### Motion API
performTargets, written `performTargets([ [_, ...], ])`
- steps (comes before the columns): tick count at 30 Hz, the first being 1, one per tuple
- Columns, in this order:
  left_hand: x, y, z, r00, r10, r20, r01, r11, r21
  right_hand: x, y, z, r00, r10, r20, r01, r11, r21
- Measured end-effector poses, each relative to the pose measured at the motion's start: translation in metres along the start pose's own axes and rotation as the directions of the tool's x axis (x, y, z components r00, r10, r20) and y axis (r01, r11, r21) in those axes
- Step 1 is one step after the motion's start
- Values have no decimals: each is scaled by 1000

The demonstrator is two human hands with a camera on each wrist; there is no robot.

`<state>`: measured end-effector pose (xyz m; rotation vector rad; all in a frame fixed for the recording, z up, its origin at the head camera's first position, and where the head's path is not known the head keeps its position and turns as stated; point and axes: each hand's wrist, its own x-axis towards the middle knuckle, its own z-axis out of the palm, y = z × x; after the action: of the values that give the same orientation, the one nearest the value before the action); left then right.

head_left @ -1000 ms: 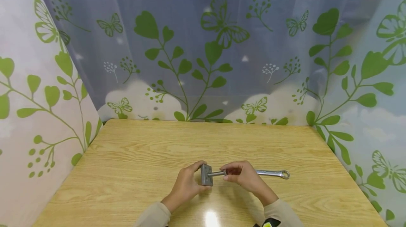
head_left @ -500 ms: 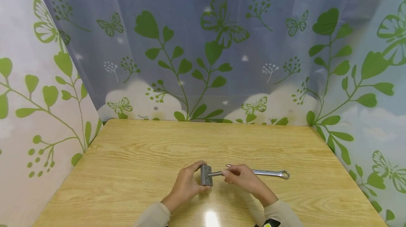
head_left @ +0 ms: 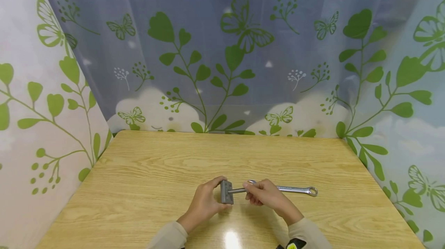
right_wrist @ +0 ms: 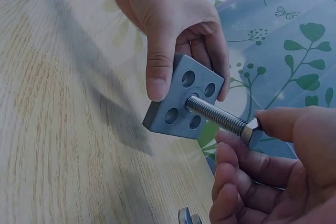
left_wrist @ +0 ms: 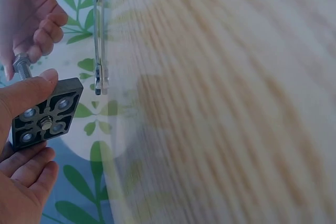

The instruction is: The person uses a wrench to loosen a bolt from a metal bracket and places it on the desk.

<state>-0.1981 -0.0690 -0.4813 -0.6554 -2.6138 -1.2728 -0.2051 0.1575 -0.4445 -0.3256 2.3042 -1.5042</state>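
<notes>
My left hand (head_left: 203, 204) grips a square grey metal plate (right_wrist: 180, 95) by opposite edges, thumb on one side and fingers on the other. Through the plate's centre runs a long hex bolt (right_wrist: 218, 116); its end shows flush with the ribbed underside in the left wrist view. Several round holes surround the bolt. Thumb and index finger of my right hand (head_left: 272, 198) pinch the bolt's hex head, with much of the threaded shank exposed between head and plate. Plate and bolt are held up over the wooden table (head_left: 156, 156).
Behind my right hand a combination wrench (head_left: 295, 190) lies on the table, its ring end to the right. Printed curtains with green leaves and butterflies (head_left: 187, 55) stand along the back and both sides of the table.
My right fingers have rolled around the bolt head, the thumb shifting from below to above it. The left hand and plate stay nearly still.
</notes>
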Motion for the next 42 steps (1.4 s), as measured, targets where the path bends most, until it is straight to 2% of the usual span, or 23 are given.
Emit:
performTargets([
  [6,-2,0,0,1000,-3,11,3,1000,-2,2,3,-3,997,-73,0,73,997,-21],
  [12,-1,0,0,999,-24,21,25,1000,-17,1,3,-6,985,-170,-35,169,985,-41],
  [21,1,3,-1,1000,-18,13,18,1000,-21,1,2,-8,984,-173,-53,172,985,-17],
  [25,1,2,-1,1000,-17,13,17,1000,-17,1,3,-7,984,-173,-34,173,985,-13],
  [31,1,1,-1,1000,-24,10,24,1000,-5,0,3,-6,994,-101,41,102,995,-7],
  [37,1,1,-1,1000,-26,8,26,1000,-1,0,1,-4,1000,-12,27,12,1000,29],
  [42,1,2,-1,1000,-11,10,11,1000,-10,0,0,-2,1000,14,15,-14,1000,19],
])
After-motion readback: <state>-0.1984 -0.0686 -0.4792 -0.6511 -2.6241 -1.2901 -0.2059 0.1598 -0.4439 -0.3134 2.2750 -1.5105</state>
